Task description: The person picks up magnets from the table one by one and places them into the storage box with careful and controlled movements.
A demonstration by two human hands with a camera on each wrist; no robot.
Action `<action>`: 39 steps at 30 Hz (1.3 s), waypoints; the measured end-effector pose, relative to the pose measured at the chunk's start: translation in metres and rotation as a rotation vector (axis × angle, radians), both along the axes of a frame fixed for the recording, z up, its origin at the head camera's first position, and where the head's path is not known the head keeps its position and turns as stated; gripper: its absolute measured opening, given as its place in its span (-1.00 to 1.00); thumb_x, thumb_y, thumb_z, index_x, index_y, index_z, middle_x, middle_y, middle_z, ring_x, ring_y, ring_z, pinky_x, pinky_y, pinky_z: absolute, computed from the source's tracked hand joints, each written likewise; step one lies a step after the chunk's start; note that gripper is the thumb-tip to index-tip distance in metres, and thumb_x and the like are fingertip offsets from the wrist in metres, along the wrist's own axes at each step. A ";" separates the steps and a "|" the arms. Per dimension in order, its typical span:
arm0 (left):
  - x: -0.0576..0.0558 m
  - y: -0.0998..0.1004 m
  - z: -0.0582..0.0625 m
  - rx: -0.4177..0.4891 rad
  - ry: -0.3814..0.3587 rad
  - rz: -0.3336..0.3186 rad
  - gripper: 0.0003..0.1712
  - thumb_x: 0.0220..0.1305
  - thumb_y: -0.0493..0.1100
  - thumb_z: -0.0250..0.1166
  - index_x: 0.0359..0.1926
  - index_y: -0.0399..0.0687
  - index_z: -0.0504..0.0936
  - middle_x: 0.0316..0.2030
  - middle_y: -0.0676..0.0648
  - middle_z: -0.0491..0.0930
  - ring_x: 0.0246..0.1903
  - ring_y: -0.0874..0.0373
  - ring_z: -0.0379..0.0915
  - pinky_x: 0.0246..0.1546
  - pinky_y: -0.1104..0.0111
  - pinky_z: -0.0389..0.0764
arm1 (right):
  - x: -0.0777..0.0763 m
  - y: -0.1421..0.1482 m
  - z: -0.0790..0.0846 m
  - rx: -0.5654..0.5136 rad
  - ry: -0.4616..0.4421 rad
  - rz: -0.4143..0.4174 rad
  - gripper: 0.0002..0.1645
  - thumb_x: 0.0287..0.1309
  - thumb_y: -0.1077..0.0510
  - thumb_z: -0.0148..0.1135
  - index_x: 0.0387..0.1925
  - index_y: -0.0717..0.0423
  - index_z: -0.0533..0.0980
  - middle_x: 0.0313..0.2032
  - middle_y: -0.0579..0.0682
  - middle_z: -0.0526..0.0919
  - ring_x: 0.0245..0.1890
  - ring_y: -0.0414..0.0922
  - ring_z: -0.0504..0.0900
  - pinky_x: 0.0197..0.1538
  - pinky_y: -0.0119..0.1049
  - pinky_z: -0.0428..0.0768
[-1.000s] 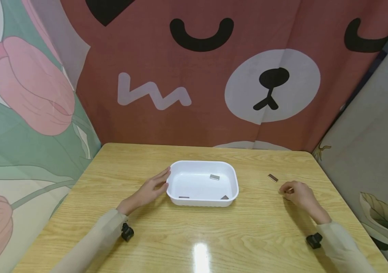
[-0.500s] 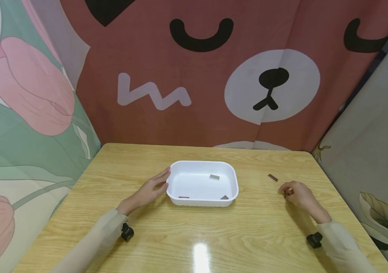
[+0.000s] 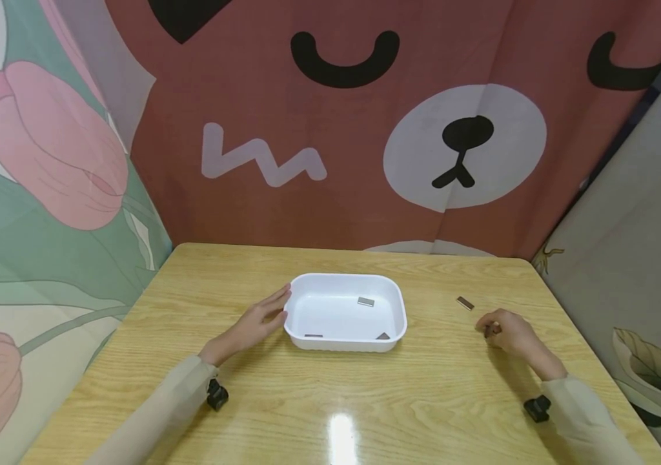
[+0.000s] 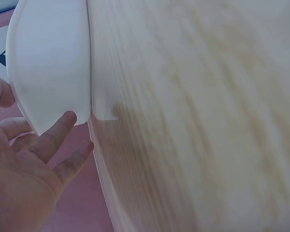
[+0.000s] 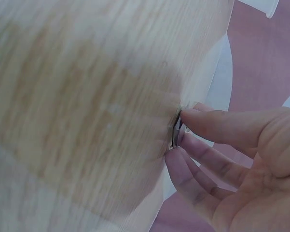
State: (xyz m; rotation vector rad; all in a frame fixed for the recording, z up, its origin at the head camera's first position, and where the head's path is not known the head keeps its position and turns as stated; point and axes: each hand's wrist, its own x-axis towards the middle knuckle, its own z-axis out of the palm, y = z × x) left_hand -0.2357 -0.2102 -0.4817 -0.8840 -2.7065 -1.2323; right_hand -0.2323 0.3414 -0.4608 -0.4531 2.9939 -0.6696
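Note:
A white plastic tray (image 3: 345, 345) stands on the wooden table with a few small flat pieces inside, among them a silvery one (image 3: 366, 301) towards its back right. My left hand (image 3: 255, 324) rests against the tray's left end, its fingers extended along the outer wall (image 4: 53, 58). To the right of the tray, my right hand (image 3: 507, 332) pinches a small flat shiny piece (image 5: 176, 129) between thumb and fingertips, low at the table surface. Just beyond that hand lies a small brown rectangular piece (image 3: 465, 303). The held piece is mostly covered by fingers in the head view.
The wooden table (image 3: 284, 407) reaches back to a curtain (image 3: 365, 213) printed with a bear face. Floral curtains hang at the left and right sides. Each wrist carries a small black camera.
The right fingers shift slightly about the small shiny piece and turn it, so its dark side now shows. The left hand and tray stay in place.

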 end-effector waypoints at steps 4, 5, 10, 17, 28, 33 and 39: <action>0.000 0.000 0.000 -0.002 -0.005 -0.001 -0.39 0.51 -0.12 0.11 0.44 -0.29 0.24 0.51 -0.07 0.02 0.46 -0.04 -0.04 0.41 0.10 0.11 | 0.000 0.001 -0.001 0.005 0.002 0.001 -0.68 -0.14 0.54 0.36 -0.24 0.33 0.68 -0.30 0.16 0.59 -0.39 -0.02 0.50 -0.30 -0.01 0.57; 0.000 0.000 0.000 -0.002 -0.007 -0.001 -0.39 0.52 -0.11 0.11 0.44 -0.29 0.24 0.51 -0.05 0.01 0.46 -0.04 -0.04 0.41 0.11 0.11 | 0.000 0.001 -0.001 0.004 0.001 0.002 -0.67 -0.14 0.55 0.35 -0.24 0.33 0.67 -0.30 0.16 0.59 -0.39 -0.02 0.51 -0.30 0.00 0.57; -0.001 0.000 0.000 0.000 -0.009 -0.001 -0.39 0.51 -0.12 0.11 0.45 -0.28 0.23 0.51 -0.01 0.01 0.46 -0.03 -0.04 0.41 0.11 0.11 | 0.000 0.001 -0.002 0.004 -0.009 -0.004 -0.68 -0.12 0.54 0.37 -0.22 0.36 0.66 -0.31 0.14 0.59 -0.37 0.02 0.55 -0.30 0.05 0.59; 0.000 0.000 0.000 -0.003 -0.011 -0.003 -0.37 0.52 -0.08 0.11 0.45 -0.29 0.22 0.51 -0.02 0.00 0.46 -0.04 -0.04 0.41 0.11 0.11 | 0.001 0.002 -0.003 0.028 0.016 0.000 -0.77 -0.03 0.42 0.44 -0.24 0.36 0.65 -0.37 0.09 0.58 -0.36 0.10 0.59 -0.31 0.07 0.60; 0.000 0.000 0.001 -0.004 -0.006 -0.005 -0.39 0.52 -0.13 0.11 0.45 -0.29 0.22 0.51 -0.13 0.02 0.46 -0.04 -0.04 0.41 0.10 0.11 | -0.001 0.005 0.002 0.034 -0.025 0.013 -0.73 -0.05 0.46 0.43 -0.22 0.38 0.64 -0.34 0.13 0.57 -0.35 0.08 0.56 -0.32 0.03 0.59; 0.000 0.000 0.001 -0.006 -0.010 0.000 -0.39 0.51 -0.14 0.11 0.45 -0.30 0.21 0.51 -0.10 0.01 0.46 -0.05 -0.03 0.41 0.09 0.11 | -0.001 0.005 0.000 0.058 -0.003 0.005 -0.75 0.00 0.31 0.49 -0.24 0.33 0.66 -0.38 0.05 0.58 -0.40 -0.05 0.49 -0.35 -0.04 0.54; 0.000 0.000 0.000 -0.001 -0.010 -0.002 -0.39 0.51 -0.16 0.11 0.45 -0.29 0.22 0.51 -0.04 0.01 0.46 -0.05 -0.04 0.41 0.10 0.11 | -0.001 0.006 0.001 0.086 -0.015 -0.012 -0.74 -0.01 0.30 0.49 -0.25 0.33 0.64 -0.36 0.11 0.63 -0.36 0.05 0.56 -0.30 0.05 0.56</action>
